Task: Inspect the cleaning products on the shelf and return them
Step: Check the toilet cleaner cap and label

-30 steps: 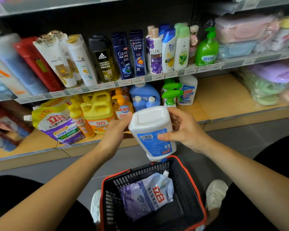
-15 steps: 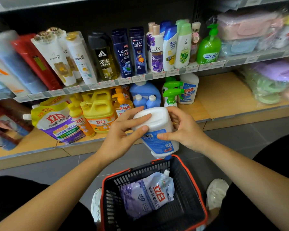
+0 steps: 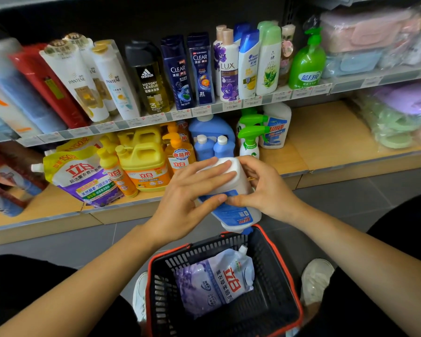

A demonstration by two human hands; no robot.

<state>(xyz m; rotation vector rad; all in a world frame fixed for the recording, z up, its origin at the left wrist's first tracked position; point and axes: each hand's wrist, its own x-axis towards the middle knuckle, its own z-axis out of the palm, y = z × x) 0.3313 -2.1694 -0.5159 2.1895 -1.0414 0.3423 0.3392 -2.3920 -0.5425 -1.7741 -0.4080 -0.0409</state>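
The white bottle (image 3: 238, 215) is held upside down just above the far rim of the basket (image 3: 204, 249), with its blue cap (image 3: 248, 231) close to that rim. It is clasped by the left hand (image 3: 187, 198): grip closed, fingers laid nearly straight over the upturned base, thumb pressed on the blue label. It is also gripped by the right hand (image 3: 265, 190), fingers curled round the side, thumb on the label. A lilac pouch (image 3: 216, 280) is seen inside the basket. The lower shelf (image 3: 326, 132) is located beyond the basket.
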